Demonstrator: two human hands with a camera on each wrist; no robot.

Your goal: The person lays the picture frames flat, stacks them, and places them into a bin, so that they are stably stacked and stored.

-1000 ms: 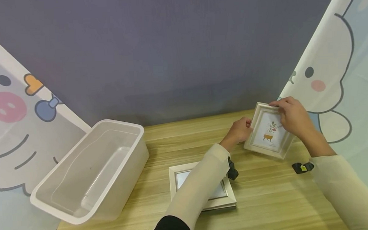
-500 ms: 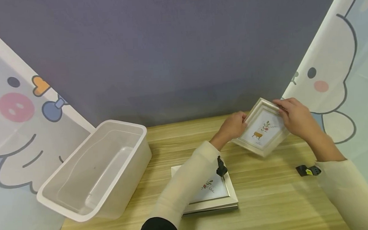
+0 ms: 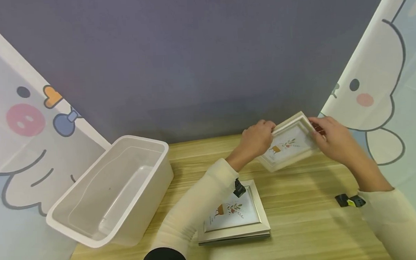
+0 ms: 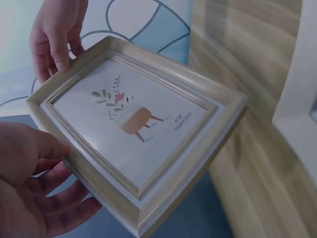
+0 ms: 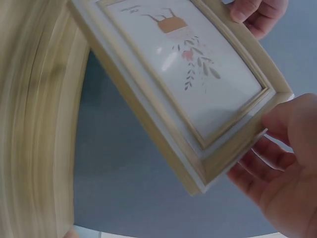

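Note:
Both hands hold a cream picture frame (image 3: 291, 142) tilted above the table's back right. Its print shows a plant in an orange pot on legs. My left hand (image 3: 256, 139) pinches one edge, thumb on the front and fingers behind, as the left wrist view shows. At the adjoining edge, my right hand (image 3: 335, 141) grips with its thumb (image 5: 282, 116) on the front and fingers underneath. Under my left forearm lies a second picture frame (image 3: 260, 204), face up with a similar print. It rests on something with a dark lower edge; the sleeve hides part of it.
A white plastic bin (image 3: 142, 209) with nothing visible inside stands at the left of the wooden table (image 3: 300, 226). A grey wall (image 3: 206, 69) rises behind. Cartoon-printed panels (image 3: 370, 139) flank both sides.
The held picture frame has turned onto its side, its print now slanting, and shifted slightly left. My left hand has moved left and up, uncovering more of the lying frame.

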